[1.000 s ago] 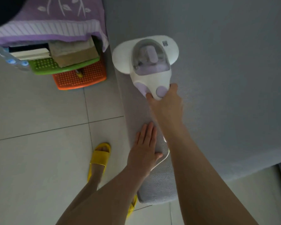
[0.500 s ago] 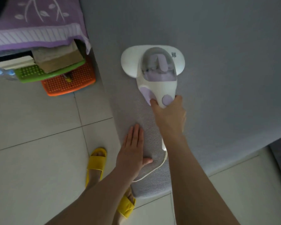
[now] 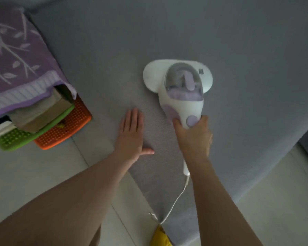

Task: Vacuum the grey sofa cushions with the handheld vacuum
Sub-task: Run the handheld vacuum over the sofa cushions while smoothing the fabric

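The right hand (image 3: 194,137) grips the vacuum (image 3: 180,89) handle; its head lies just beyond. The left hand (image 3: 132,135) presses flat, fingers together, on the cushion (image 3: 238,41) nearby

**A living room at home**

A broad grey sofa cushion (image 3: 220,32) fills most of the view, edged by pale floor tiles (image 3: 34,171). Beside it, a purple cloth with a leaf pattern (image 3: 16,55) drapes over household clutter: stacked green (image 3: 16,139) and orange plastic baskets (image 3: 68,128). A yellow slipper (image 3: 160,237) shows on the floor, ordinary indoor footwear.
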